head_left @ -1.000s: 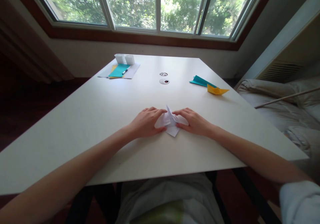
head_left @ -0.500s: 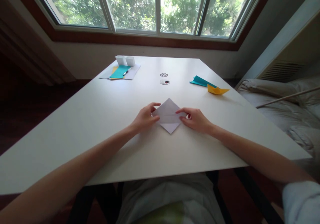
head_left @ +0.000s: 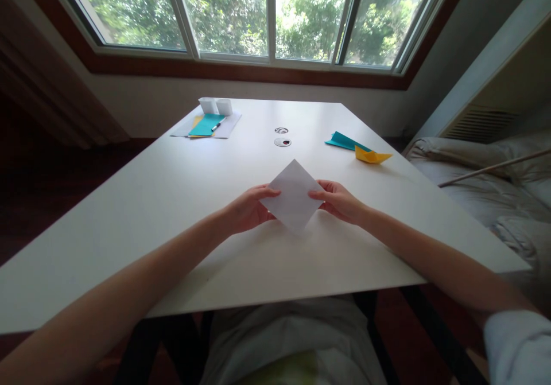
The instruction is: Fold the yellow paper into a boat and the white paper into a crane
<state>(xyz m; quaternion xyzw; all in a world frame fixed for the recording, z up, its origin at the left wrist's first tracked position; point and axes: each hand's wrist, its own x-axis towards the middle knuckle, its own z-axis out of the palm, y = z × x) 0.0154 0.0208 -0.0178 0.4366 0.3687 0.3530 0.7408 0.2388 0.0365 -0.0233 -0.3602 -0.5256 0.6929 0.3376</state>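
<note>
A person sits at a white table [head_left: 172, 213], a pale garment across the lap below its near edge, both bare forearms reaching out over the top. The left hand [head_left: 247, 208] and the right hand [head_left: 342, 201] pinch a white paper [head_left: 293, 197] by its side corners, fingers closed on the sheet from either side. The paper is folded to a diamond, one point toward the window, one toward the sitter, and is raised slightly off the table near its middle, casting a faint shadow beneath its lower tip.

Beyond the hands, two small round holes [head_left: 282, 136] sit in the tabletop, one just behind the other. To the right of them lie a teal fold [head_left: 344, 140] and a yellow fold [head_left: 371, 156], touching at their ends. At the far left corner, a grey sheet carries a teal sheet [head_left: 206, 124] over a yellow one, a pen [head_left: 217, 124] resting on top, and two small white boxes [head_left: 215, 106] side by side just behind.

Right of the table, crumpled pale bedding [head_left: 482, 172] lies under a thin stick, with a vent in the wall above. A wide window [head_left: 267, 12] in a dark wood frame spans the far wall, bright green trees filling the panes. The left of the room falls into shadow.
</note>
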